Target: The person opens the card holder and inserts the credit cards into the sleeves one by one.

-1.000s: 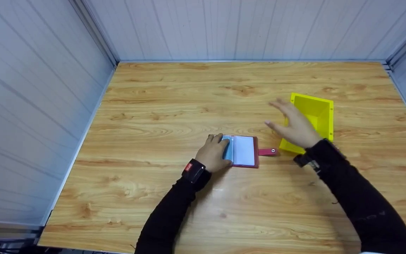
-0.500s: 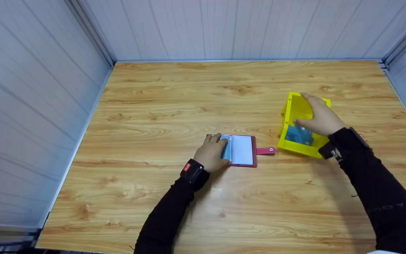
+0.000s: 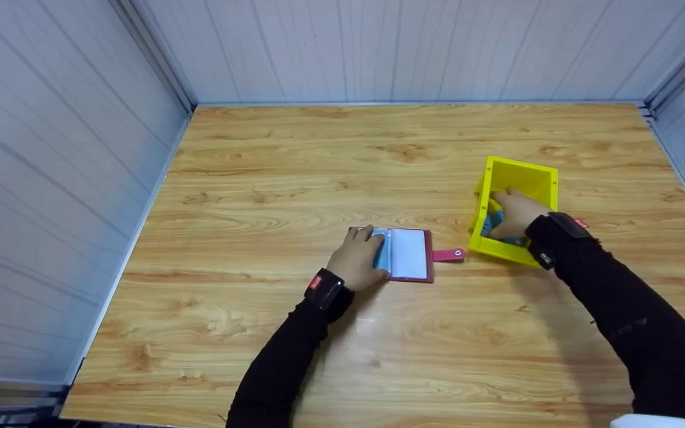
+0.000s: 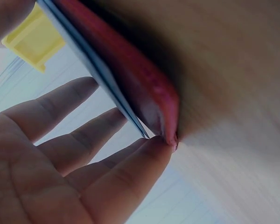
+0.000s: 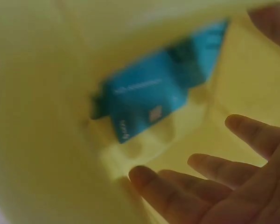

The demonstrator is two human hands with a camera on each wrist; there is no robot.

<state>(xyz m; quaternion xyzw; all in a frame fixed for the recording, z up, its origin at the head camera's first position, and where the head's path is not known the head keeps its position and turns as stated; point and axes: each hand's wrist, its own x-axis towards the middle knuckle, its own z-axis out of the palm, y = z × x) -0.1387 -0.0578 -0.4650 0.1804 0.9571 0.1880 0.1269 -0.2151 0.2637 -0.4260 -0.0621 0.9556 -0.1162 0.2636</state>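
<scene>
A card holder (image 3: 409, 254) with a red-pink cover and clear sleeves lies unfolded on the wooden table, its snap strap (image 3: 449, 255) pointing right. My left hand (image 3: 355, 258) holds its left side, and the left wrist view shows fingertips on the edges of the cover (image 4: 151, 88) and sleeves. To the right stands a yellow box (image 3: 506, 249), its opening facing me and upward. My right hand (image 3: 518, 215) reaches into it, fingers spread and fairly straight. Blue cards (image 5: 144, 93) lie inside, overlapping, with a gap between them and my fingertips in the right wrist view.
The wooden table (image 3: 295, 160) is bounded by white panel walls (image 3: 372, 50) at the back and sides. The yellow box's rim stands around my right hand. A small gap separates the snap strap from the box.
My right hand has moved right from the box's left edge, then down inside it, over the blue cards. The left hand stays on the card holder.
</scene>
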